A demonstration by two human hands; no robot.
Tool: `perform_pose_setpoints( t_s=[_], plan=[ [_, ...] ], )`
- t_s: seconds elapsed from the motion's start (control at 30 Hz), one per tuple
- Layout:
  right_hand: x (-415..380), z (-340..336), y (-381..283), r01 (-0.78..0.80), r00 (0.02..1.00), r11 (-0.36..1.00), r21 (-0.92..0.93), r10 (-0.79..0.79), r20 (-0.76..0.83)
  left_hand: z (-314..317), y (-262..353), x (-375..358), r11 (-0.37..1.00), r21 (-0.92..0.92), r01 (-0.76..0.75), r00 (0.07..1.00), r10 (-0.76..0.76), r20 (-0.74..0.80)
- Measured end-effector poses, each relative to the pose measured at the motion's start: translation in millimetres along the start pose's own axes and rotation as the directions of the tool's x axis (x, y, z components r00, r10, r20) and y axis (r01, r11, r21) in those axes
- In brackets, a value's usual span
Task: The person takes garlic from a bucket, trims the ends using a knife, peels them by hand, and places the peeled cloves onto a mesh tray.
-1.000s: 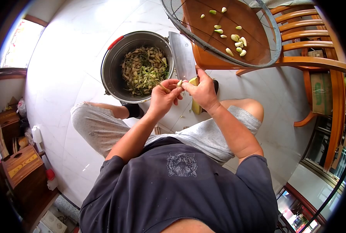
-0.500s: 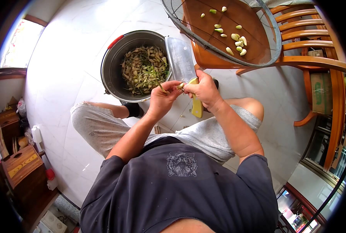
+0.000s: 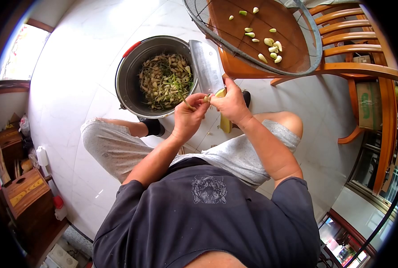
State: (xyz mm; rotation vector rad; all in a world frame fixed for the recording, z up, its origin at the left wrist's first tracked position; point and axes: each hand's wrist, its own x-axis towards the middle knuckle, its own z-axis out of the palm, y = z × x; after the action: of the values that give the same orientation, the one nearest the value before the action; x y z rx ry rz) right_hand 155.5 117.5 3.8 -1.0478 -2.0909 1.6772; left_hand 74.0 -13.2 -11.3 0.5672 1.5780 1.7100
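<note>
Garlic clove: small pale clove with a thin stalk, pinched between both hands above the knees, just off the pot's near rim.
Left hand: left hand with fingers curled shut around the clove's stalk end, thumb on top.
Right hand: right hand closed round the yellow handle of a cleaver, thumb pressed to the clove; broad blade pointing up and away, overlapping the pot's right rim.
Pot: round steel pot with a red handle at its far left rim, on the floor; holding a heap of garlic peelings, roots and green stalks.
Sieve: wire mesh sieve resting on a wooden chair seat; scattered peeled cloves inside, mostly toward its right half.
Floor: white glossy tiled floor, a few scraps lying by the feet.
Room: wooden boxes at the left edge, window at top left.
</note>
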Motion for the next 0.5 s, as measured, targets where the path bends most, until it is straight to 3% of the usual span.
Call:
perform_pose_setpoints(
  t_s=[0.1, 0.27, 0.5],
  plan=[
    [0.3, -0.5, -0.2, 0.019, 0.999, 0.999, 0.051, -0.017, -0.036, -1.7, 13.3, -0.6, 0.978, -0.183, 0.103, 0.994, -0.096, 0.043],
    [0.8, -5.4, 3.4, 0.023, 0.996, 0.998, -0.065, -0.029, -0.089, -17.1, 20.3, 4.7, 0.833, -0.468, 0.296, 0.954, -0.231, 0.192],
    [-4.5, -8.5, -18.4, 0.016, 0.999, 0.999, 0.039, -0.018, 0.047, -19.6, 18.6, 6.5, 0.821, -0.435, 0.370, 0.927, -0.295, 0.232]
  ],
)
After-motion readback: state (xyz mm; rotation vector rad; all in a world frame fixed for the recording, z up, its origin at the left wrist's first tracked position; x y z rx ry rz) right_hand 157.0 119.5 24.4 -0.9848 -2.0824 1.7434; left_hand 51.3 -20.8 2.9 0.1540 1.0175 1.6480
